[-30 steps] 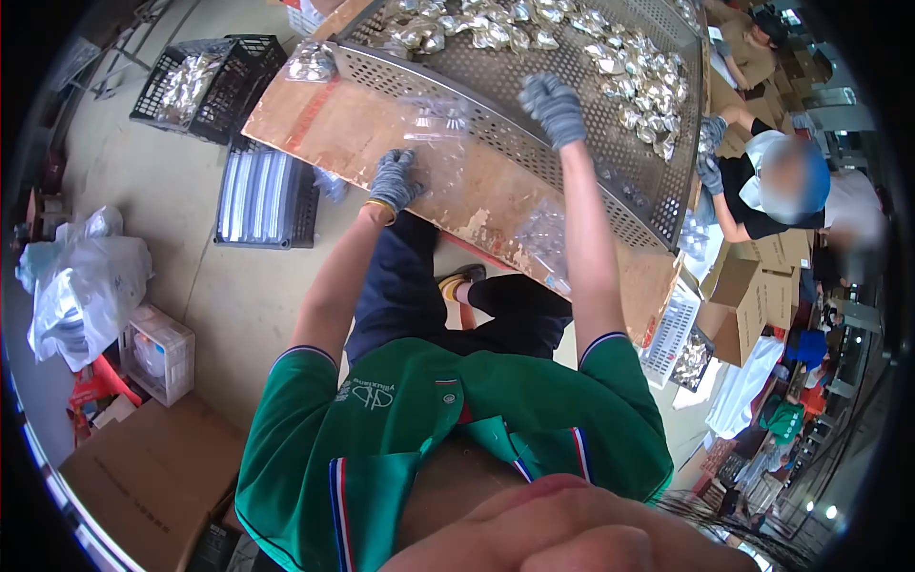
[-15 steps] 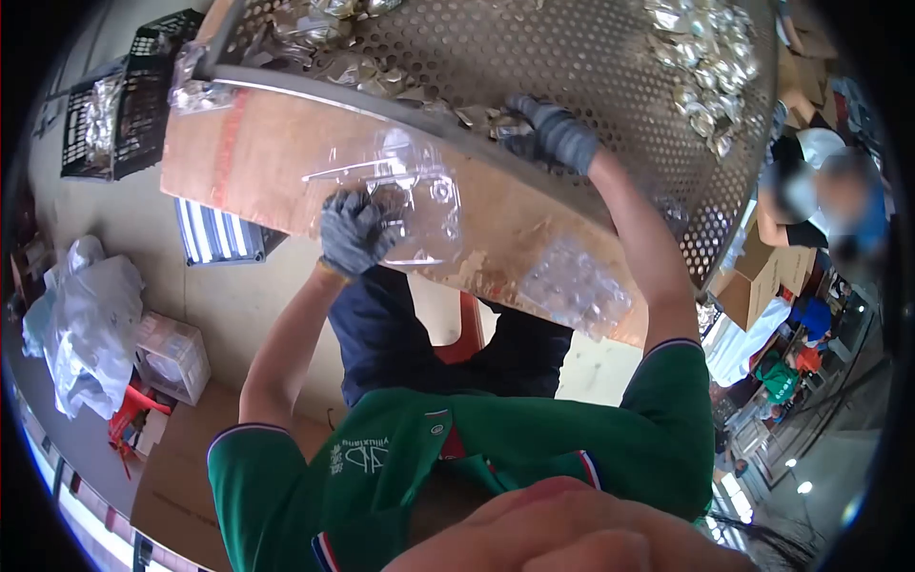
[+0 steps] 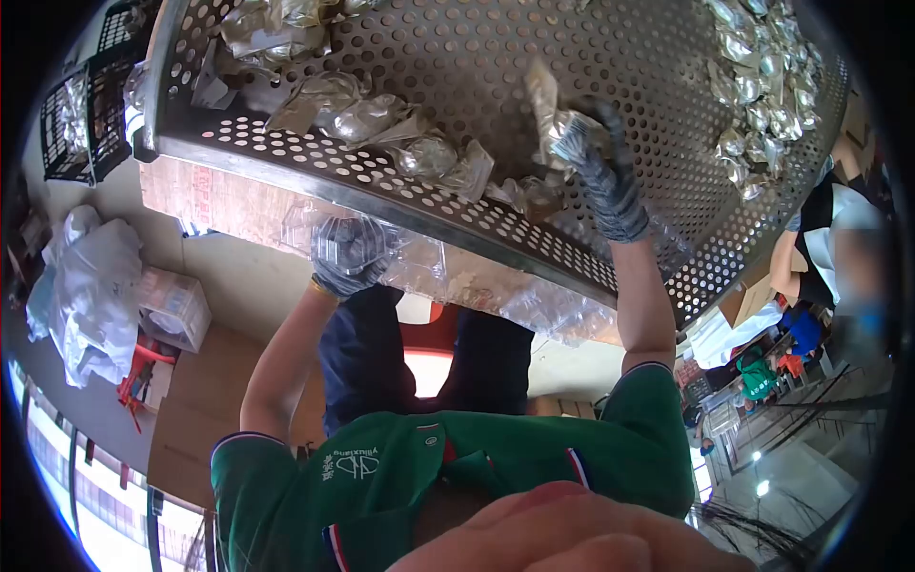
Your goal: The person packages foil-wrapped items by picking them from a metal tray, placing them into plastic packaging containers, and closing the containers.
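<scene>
My left hand [image 3: 351, 255], in a grey knit glove, grips a clear plastic blister tray [image 3: 415, 265] in front of the metal bin; its fingers are curled and partly seen through the plastic. My right hand [image 3: 605, 176], gloved alike, is raised over the perforated metal bin [image 3: 457, 67]. Between its fingers is a shiny gold-coloured wrapped packet [image 3: 543, 105], slightly blurred. Similar packets [image 3: 381, 124] lie in a row along the bin's near side. Another clear plastic tray [image 3: 558, 310] rests on the wooden board [image 3: 214, 195], below my right forearm.
More wrapped packets [image 3: 762, 76] are heaped at the bin's right side. A raised metal rim [image 3: 315, 186] runs along its near edge. Black crates [image 3: 86, 119] and a plastic bag [image 3: 91, 296] stand at left. Another person [image 3: 824, 229] is at right.
My right hand has risen from the row of packets with one in its grip. My left hand still holds the clear tray, now closer to the rim. The view has shifted towards the bin.
</scene>
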Motion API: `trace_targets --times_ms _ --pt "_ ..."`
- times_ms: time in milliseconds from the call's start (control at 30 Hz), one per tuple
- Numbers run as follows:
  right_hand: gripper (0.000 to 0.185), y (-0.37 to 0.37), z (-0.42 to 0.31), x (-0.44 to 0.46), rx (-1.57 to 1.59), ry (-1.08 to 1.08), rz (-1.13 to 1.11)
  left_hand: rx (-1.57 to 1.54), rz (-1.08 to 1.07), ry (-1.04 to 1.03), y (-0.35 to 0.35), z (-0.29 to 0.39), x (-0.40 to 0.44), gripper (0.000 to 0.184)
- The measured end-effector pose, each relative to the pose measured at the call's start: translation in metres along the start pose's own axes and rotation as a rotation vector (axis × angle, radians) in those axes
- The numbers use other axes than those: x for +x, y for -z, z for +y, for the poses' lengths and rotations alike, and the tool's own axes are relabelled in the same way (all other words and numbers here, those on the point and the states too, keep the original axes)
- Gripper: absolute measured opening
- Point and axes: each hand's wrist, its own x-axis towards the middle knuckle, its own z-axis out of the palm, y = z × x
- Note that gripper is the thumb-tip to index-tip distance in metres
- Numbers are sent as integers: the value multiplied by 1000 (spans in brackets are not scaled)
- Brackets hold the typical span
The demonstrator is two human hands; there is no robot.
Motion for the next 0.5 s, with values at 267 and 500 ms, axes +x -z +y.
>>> trace_targets --times_ms 267,500 --pt "53 -13 -21 -6 -626 565 -93 178 44 -62 8 7 16 26" --pt "50 -8 -17 -8 -760 625 -115 113 156 29 12 12 18 30"
